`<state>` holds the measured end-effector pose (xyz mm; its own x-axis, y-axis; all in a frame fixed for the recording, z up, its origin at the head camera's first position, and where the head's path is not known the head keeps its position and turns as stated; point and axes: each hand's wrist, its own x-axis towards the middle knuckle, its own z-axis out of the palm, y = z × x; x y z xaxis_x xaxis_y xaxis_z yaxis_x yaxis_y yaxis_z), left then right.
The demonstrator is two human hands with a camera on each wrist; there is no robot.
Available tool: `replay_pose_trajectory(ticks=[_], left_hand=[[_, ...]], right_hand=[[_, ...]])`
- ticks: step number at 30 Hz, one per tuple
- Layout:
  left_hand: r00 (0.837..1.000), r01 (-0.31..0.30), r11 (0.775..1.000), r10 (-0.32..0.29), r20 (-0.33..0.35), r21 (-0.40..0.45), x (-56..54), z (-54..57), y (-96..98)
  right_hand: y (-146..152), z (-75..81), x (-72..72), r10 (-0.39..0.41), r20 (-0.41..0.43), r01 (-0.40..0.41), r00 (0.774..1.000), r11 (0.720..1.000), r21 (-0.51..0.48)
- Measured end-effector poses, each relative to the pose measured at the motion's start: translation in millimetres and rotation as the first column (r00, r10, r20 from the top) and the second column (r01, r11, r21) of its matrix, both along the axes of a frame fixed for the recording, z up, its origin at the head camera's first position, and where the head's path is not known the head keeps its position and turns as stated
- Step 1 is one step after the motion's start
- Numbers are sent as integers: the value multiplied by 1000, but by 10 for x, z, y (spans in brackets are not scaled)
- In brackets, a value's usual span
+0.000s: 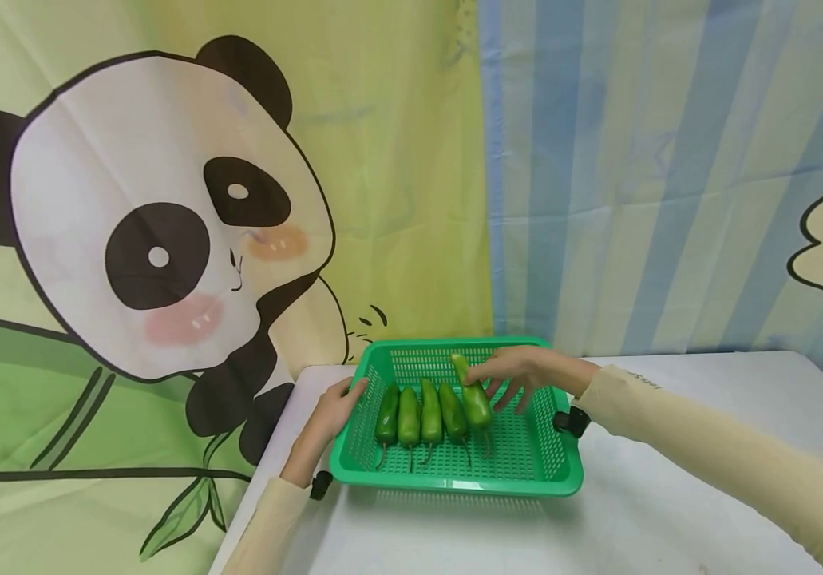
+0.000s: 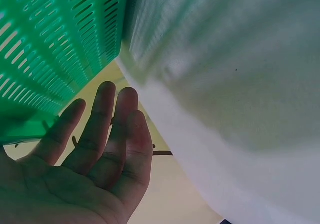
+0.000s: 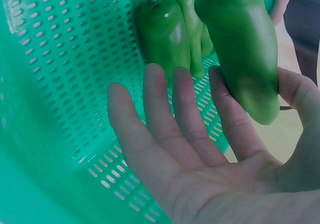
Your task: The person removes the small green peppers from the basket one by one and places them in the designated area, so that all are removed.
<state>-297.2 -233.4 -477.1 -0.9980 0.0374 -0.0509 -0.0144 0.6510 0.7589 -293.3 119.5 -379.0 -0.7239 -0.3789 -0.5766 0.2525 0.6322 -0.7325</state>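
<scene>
Several green peppers (image 1: 409, 417) lie side by side in the left and middle of a green plastic basket (image 1: 454, 483), their stems toward the near side. Another green pepper (image 3: 245, 49) is pinched by its tip between the thumb and forefinger of my right hand (image 1: 519, 366). The right hand's other fingers (image 3: 162, 109) spread loosely over the basket floor. At the basket's left rim is my left hand (image 1: 335, 407), its thumb lying along the edge. In the left wrist view, the left hand's fingers (image 2: 95, 129) extend below the rim outside the perforated wall.
The basket stands on a white table (image 1: 670, 479). Behind it hangs a curtain (image 1: 411, 200) with a printed panda on the left and blue stripes on the right. Dark wrist straps (image 1: 572, 421) show near the basket's sides.
</scene>
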Motion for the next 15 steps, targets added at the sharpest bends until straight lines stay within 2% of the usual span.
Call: replay_pose_trajectory(ticks=[8, 15], left_hand=[[1000, -7, 1000, 7, -2, -1, 7, 16, 1], [1000, -3, 1000, 3, -3, -4, 16, 5, -1]], right_hand=[[181, 77, 40, 17, 33, -15, 999, 998, -68], [289, 201, 64, 55, 27, -52, 998, 996, -73]])
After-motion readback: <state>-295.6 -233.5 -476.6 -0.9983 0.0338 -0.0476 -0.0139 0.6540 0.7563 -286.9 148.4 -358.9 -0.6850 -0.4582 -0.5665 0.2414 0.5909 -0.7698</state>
